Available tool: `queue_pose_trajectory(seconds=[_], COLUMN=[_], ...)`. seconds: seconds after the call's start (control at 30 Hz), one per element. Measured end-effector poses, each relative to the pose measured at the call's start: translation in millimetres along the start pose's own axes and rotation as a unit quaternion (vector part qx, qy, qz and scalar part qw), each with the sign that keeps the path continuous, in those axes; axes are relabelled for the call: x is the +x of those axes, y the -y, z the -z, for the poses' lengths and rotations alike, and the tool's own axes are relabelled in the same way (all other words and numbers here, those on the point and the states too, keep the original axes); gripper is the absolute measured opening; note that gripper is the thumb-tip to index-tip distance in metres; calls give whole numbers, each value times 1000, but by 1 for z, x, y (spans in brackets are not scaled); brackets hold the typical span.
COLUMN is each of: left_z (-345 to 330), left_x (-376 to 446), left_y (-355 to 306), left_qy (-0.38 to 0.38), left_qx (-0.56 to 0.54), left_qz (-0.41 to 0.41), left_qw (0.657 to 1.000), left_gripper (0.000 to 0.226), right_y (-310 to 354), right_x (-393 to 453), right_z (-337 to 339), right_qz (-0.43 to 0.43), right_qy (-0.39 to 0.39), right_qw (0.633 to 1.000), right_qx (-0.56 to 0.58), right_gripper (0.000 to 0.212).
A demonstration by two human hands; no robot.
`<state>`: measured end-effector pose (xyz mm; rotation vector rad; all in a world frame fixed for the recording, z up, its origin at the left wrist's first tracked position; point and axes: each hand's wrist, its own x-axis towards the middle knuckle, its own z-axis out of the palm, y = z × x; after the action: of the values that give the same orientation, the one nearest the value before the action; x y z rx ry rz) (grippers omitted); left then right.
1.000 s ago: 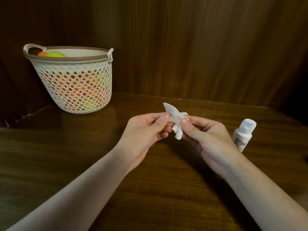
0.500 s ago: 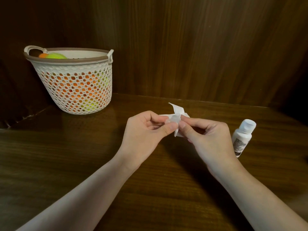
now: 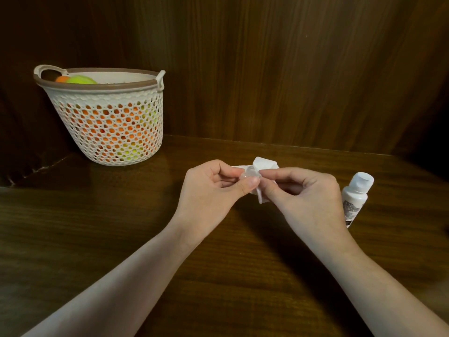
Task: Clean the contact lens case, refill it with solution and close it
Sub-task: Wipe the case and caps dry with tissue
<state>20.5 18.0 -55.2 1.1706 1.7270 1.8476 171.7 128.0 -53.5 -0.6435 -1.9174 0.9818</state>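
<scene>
Above the table's (image 3: 121, 239) middle, I see my left hand (image 3: 209, 188) pinching the clear lens case (image 3: 247, 176) while my right hand (image 3: 308, 198) pinches tissue (image 3: 263, 164) against it: wiping underway; solution bottle (image 3: 355, 198) stands capped at right, so refilling and closing remain.

Dim warm light, dark corners, soft shadows under both forearms (wide-angle bends edges); focus mostly sharp.

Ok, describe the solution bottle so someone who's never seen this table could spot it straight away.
Start at the dark wooden table and look to its right side, just beyond the right hand. The small white plastic bottle stands there, leaning slightly, with a white cap and a dark printed label, the only container standing untouched.
</scene>
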Motion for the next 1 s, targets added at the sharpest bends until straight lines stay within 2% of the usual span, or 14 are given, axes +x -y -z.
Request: queue_pose_trajectory(seconds=[0.1,0.23,0.27,0.33,0.4,0.5,0.6,0.77,0.9,1.0], left_z=[3,9,13,17,15,10,10,13,1,-20], left_x=[2,7,9,10,6,2,1,1,2,11], left_y=[0,-2,-2,0,2,7,11,17,15,5], left_qy=[-2,-8,19,121,208,270,299,300,218,192], left_qx=[15,33,45,56,86,162,225,296,303,402], left_qz=[7,59,71,80,63,29,10,-24,-15,-32], left_qw=[1000,998,996,988,972,949,927,907,928,895], left_gripper=[20,22,21,18,19,20,17,30,19,20], right_y=[-1,-2,-2,-2,-4,-6,-11,-17,-24,-26], right_x=[0,12,14,18,19,20,22,23,22,21], right_z=[0,12,16,20,20,17,15,10,10,9], right_qz=[15,-18,-18,-26,-35,-49,-64,-84,-109,-88], right_qy=[3,-87,-109,-128,-125,-124,-127,-114,-70,-96], right_qw=[1000,992,989,987,988,989,987,986,990,991], right_qx=[-16,95,103,98,86,70,72,88,52,13], right_gripper=[16,30,34,40,35,18,5,12,16,13])
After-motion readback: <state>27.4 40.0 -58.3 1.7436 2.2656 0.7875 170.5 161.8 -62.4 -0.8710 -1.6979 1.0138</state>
